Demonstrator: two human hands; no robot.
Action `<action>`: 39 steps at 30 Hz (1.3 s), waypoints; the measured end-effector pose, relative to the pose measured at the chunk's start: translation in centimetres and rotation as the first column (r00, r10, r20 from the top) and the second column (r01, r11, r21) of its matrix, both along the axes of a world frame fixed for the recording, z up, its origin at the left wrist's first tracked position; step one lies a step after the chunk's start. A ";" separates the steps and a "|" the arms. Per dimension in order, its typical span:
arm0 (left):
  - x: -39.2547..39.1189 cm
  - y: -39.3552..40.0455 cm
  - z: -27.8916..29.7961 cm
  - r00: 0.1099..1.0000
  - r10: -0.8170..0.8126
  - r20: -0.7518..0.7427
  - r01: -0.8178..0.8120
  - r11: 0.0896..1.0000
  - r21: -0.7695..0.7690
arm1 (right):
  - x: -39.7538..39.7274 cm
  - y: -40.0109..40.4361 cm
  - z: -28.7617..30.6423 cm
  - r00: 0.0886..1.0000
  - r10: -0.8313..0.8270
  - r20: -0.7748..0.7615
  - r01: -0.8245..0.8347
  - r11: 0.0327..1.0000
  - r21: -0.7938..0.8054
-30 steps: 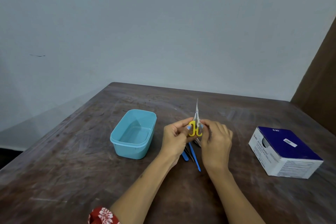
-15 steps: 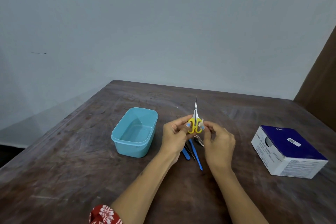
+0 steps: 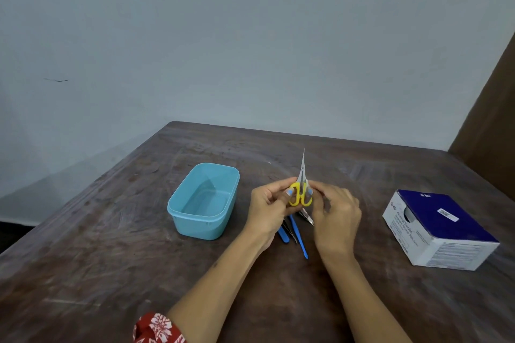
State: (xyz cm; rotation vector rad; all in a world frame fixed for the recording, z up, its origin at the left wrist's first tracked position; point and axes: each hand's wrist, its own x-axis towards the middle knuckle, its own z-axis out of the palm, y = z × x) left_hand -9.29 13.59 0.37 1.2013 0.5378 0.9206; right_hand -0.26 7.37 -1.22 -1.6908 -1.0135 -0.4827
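Observation:
Small scissors point(image 3: 300, 189) with yellow handles and thin steel blades stand upright above the table, tips pointing up and away. My left hand point(image 3: 269, 207) pinches the left handle loop, and my right hand point(image 3: 335, 214) pinches the right one. A pale wipe or wrapper seems pressed against the blades near the handles; I cannot tell which. Under my hands lie blue-handled tools point(image 3: 299, 237) and a metal nail clipper point(image 3: 306, 216), partly hidden.
A light blue plastic tub point(image 3: 178, 205), open, stands left of my hands on the dark wooden table point(image 3: 97, 259). A white and navy box of alcohol swabs point(image 3: 440, 228) sits at the right. The wall runs behind the table's far edge.
The scissors stay upright between both hands. My right hand has closed in on the right handle loop again after easing off it half a second ago.

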 end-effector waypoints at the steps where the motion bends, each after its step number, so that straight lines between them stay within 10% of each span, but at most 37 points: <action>1: 0.0 0.0 0.0 1.000 0.001 -0.002 -0.001 1.000 0.002 | 0.0 0.1 0.0 1.000 -0.012 0.024 0.012 1.000 0.001; 17: -0.2 0.1 0.2 0.986 0.120 0.114 -0.117 0.993 -0.035 | -1.1 0.9 0.2 0.945 0.119 -0.306 -0.104 0.992 0.067; 39: -0.2 -0.1 0.3 0.998 0.046 0.053 -0.041 0.995 -0.092 | -1.1 0.0 -0.4 0.986 0.167 0.012 -0.166 0.986 -0.007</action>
